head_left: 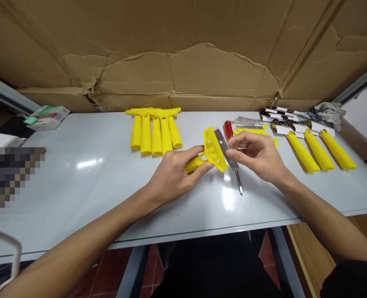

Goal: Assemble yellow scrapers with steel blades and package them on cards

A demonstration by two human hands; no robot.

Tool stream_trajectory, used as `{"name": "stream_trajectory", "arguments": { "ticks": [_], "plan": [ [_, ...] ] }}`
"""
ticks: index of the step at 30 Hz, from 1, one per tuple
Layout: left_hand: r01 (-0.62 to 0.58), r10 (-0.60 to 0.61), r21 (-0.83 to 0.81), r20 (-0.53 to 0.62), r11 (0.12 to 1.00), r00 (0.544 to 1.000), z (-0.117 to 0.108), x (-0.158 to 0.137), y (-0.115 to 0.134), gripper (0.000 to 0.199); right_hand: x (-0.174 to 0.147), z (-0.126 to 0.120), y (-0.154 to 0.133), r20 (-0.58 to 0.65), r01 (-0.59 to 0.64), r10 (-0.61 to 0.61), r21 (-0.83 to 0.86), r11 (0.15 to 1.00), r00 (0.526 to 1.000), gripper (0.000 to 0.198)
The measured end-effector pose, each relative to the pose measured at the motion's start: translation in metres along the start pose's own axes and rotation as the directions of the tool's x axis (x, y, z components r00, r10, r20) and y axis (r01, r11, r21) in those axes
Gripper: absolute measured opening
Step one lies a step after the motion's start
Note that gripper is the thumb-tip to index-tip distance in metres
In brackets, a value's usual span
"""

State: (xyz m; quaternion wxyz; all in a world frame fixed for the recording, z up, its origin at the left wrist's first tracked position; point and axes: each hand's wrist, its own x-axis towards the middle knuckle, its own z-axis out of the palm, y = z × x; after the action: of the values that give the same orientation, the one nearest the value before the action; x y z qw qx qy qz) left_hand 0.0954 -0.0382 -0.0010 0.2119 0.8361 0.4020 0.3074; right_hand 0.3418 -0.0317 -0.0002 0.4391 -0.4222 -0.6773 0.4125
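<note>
My left hand [183, 169] is closed round the yellow handle of a scraper [213, 151], its wide head turned to the right. Between the thumb and fingers of my right hand [258, 155] is a flat grey metal blade [223, 147], held along the front edge of the scraper head. Whether blade and head touch cannot be made out. On the table below lies a screwdriver with a red handle [228, 129]; its shaft [239, 184] shows under the blade, and its middle is hidden.
Several yellow scraper handles [152, 132] stand grouped at the back. Loose blades [248, 121] and yellow pieces [264, 130] lie behind my right hand. Scrapers with printed sleeves [323, 149] lie right, near a grey cloth [329, 114]. A small box [48, 117] sits back left; cardboard [183, 74] walls the rear.
</note>
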Motion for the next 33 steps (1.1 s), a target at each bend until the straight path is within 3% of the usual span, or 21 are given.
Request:
{"name": "stream_trajectory", "arguments": {
  "ticks": [14, 22, 28, 33],
  "plan": [
    [0.012, -0.012, 0.019, -0.016, 1.000, 1.000, 0.003, -0.003, -0.001, 0.025, -0.010, 0.008, -0.002, -0.016, -0.006, 0.007, 0.034, 0.999, 1.000, 0.023],
    [0.003, -0.008, 0.108, 0.045, 0.994, 0.999, 0.007, -0.004, -0.006, 0.030, -0.010, 0.019, 0.000, -0.059, 0.007, -0.014, -0.115, 0.993, 0.998, 0.025],
    [-0.017, 0.001, 0.138, 0.116, 0.990, 0.993, 0.007, -0.005, -0.008, 0.027, -0.012, 0.022, 0.006, -0.016, 0.043, -0.047, -0.202, 0.978, 0.999, 0.026],
    [-0.048, 0.026, 0.158, 0.135, 0.986, 0.991, 0.003, -0.003, -0.010, 0.026, -0.012, 0.019, 0.007, 0.095, 0.070, -0.050, -0.216, 0.974, 0.994, 0.026]
  ]
}}
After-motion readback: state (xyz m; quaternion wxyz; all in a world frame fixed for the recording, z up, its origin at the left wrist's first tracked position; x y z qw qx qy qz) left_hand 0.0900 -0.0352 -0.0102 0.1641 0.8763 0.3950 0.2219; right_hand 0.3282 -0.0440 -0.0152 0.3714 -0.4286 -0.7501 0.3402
